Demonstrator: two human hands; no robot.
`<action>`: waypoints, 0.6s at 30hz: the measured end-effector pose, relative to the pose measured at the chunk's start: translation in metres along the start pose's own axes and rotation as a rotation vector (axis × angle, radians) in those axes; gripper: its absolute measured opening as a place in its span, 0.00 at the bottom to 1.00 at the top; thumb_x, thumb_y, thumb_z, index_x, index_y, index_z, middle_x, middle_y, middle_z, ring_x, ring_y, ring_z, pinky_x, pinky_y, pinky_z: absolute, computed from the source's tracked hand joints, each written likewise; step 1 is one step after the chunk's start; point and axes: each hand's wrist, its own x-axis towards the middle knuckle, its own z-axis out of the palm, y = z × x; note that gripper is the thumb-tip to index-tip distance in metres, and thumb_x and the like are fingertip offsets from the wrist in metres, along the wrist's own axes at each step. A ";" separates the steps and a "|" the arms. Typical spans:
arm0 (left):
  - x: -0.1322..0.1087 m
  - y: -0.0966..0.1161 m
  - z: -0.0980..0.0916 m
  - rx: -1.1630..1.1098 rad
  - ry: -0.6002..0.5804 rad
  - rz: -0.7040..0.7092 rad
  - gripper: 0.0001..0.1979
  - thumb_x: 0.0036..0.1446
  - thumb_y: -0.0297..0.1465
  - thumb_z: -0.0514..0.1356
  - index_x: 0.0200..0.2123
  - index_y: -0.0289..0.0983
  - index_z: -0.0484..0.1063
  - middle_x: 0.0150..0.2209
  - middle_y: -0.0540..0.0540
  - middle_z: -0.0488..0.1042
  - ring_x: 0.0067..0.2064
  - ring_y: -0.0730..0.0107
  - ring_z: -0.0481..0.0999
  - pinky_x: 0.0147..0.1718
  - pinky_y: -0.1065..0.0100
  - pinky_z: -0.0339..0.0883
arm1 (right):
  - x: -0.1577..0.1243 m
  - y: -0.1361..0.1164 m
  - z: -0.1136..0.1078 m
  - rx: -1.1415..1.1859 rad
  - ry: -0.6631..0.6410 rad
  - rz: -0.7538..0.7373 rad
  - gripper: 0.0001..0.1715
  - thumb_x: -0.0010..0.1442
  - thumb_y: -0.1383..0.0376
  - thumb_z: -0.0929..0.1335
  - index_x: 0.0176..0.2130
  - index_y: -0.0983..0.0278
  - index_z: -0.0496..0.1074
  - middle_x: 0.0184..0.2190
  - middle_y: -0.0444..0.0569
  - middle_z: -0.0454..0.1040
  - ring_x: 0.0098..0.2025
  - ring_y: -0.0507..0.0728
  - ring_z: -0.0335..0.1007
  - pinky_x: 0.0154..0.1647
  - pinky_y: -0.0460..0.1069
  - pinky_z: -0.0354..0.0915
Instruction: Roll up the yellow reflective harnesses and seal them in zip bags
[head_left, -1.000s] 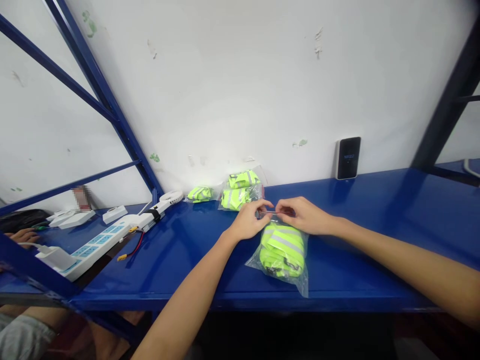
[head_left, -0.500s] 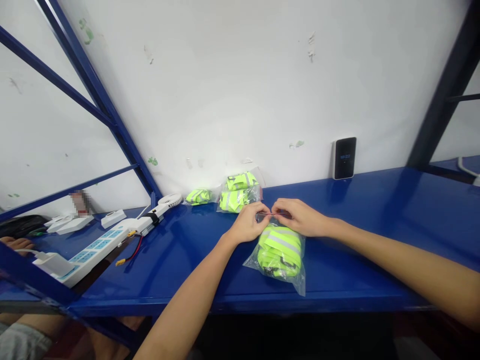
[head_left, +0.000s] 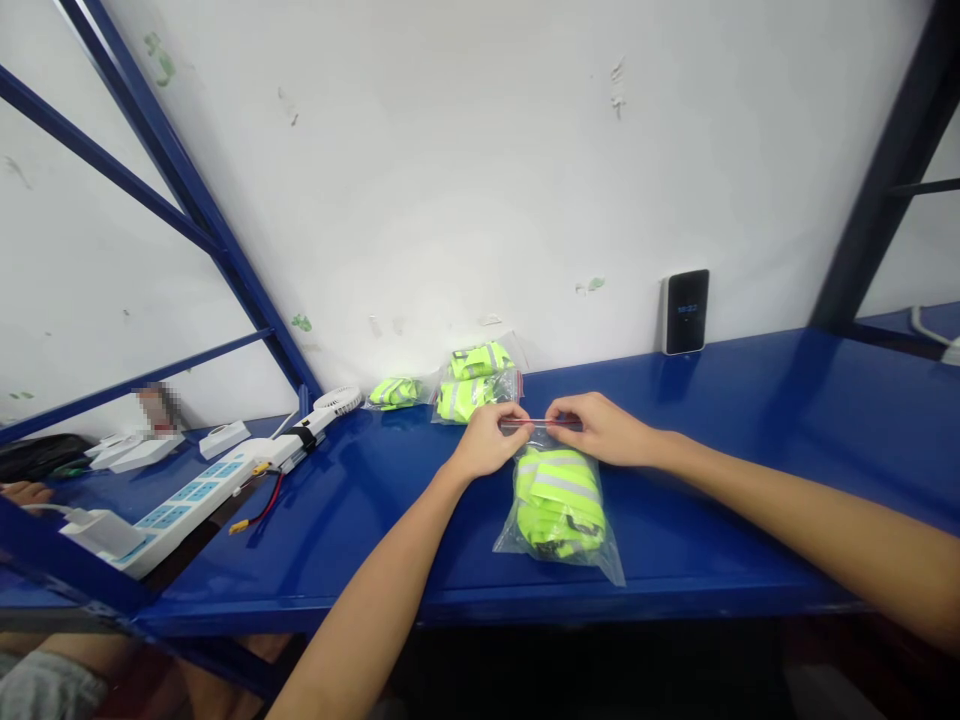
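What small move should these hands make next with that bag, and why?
Probably press along the red-lined zip closure with the fingers to seal it. The left hand and right hand both pinch that top edge, holding it straight between them, and the neon yellow reflective vest lies folded inside the clear plastic bag. I can't tell whether it's sealed yet.

The desk (head_left: 720,510) is painted metal, smooth and glossy blue, with soft reflections across it. A clear plastic zip bag (head_left: 605,562) looks thin, shiny and creased around a folded safety vest (head_left: 559,495) of matt neon-yellow cloth with silvery reflective bands. The power strip (head_left: 180,515) is smooth white plastic, and the wall (head_left: 450,170) is matt, scuffed white paint
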 end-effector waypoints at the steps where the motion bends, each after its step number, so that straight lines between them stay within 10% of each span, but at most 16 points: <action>1: 0.000 0.000 0.000 0.000 -0.005 0.001 0.06 0.55 0.30 0.57 0.31 0.34 0.72 0.30 0.48 0.74 0.33 0.70 0.72 0.35 0.70 0.65 | 0.000 -0.001 0.000 0.013 -0.007 0.005 0.09 0.62 0.62 0.64 0.37 0.64 0.72 0.30 0.46 0.75 0.29 0.53 0.67 0.31 0.47 0.59; 18: -0.002 0.002 0.000 -0.052 -0.115 0.024 0.09 0.57 0.32 0.58 0.35 0.33 0.76 0.34 0.45 0.77 0.37 0.67 0.74 0.40 0.68 0.67 | -0.002 -0.004 0.003 -0.109 -0.045 -0.052 0.09 0.65 0.63 0.60 0.37 0.62 0.68 0.24 0.44 0.72 0.24 0.52 0.64 0.28 0.47 0.55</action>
